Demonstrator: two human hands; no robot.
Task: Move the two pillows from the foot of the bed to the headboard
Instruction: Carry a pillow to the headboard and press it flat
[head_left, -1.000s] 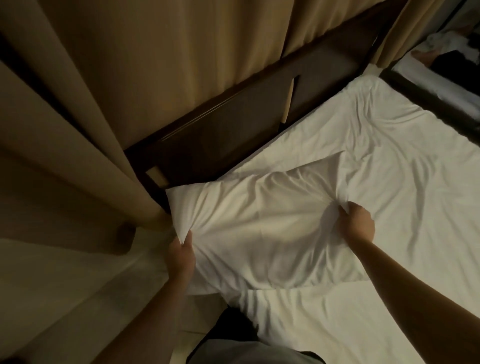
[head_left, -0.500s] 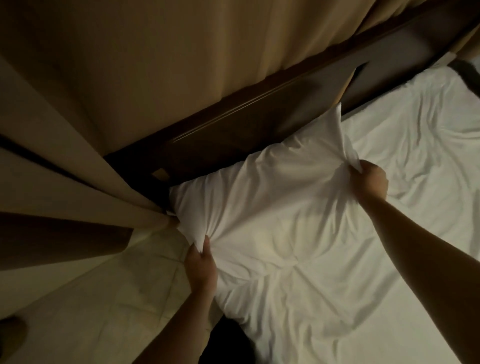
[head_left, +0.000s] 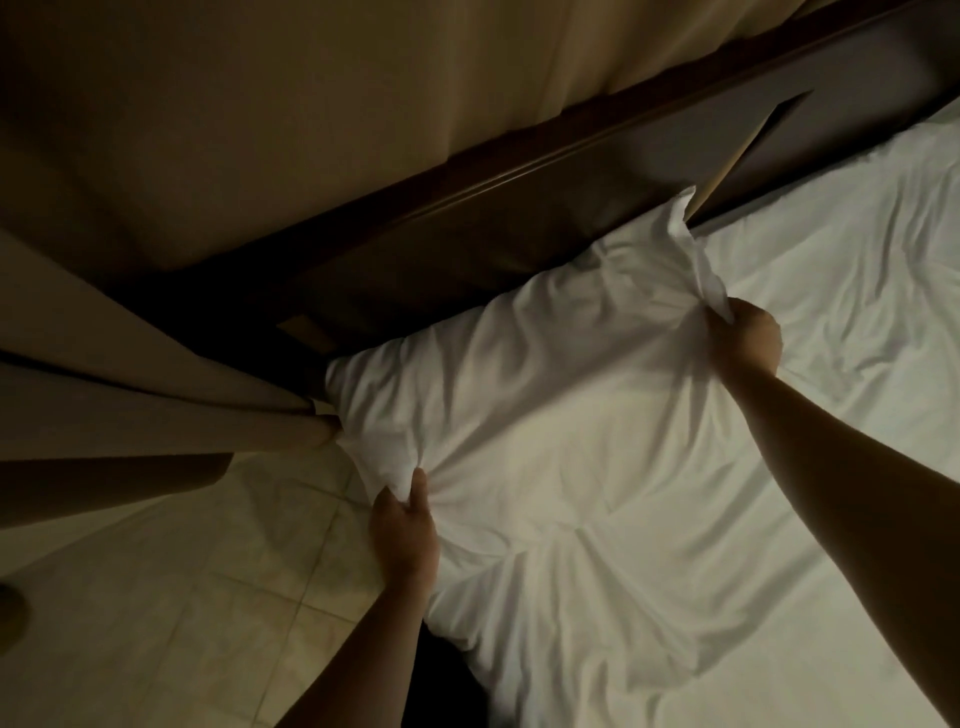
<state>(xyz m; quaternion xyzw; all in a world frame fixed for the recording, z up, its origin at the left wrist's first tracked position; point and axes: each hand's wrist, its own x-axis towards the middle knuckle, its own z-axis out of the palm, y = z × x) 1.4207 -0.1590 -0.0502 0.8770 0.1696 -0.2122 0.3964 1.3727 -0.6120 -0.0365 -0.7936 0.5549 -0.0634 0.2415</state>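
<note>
A white pillow (head_left: 530, 374) lies on the bed with its far long edge against the dark wooden headboard (head_left: 519, 208). My left hand (head_left: 405, 525) pinches the pillow's near left corner at the bed's side edge. My right hand (head_left: 745, 338) grips the pillow's right end, bunching the cloth upward. Only this one pillow is in view. The white wrinkled sheet (head_left: 779, 519) covers the mattress below and to the right of it.
Beige curtains (head_left: 156, 395) hang at the left and behind the headboard, with one fold touching the pillow's left corner. A pale tiled floor (head_left: 182, 597) runs along the bed's left side.
Both hands have carried the pillow up the bed until it meets the headboard. The view has swung closer to the headboard.
</note>
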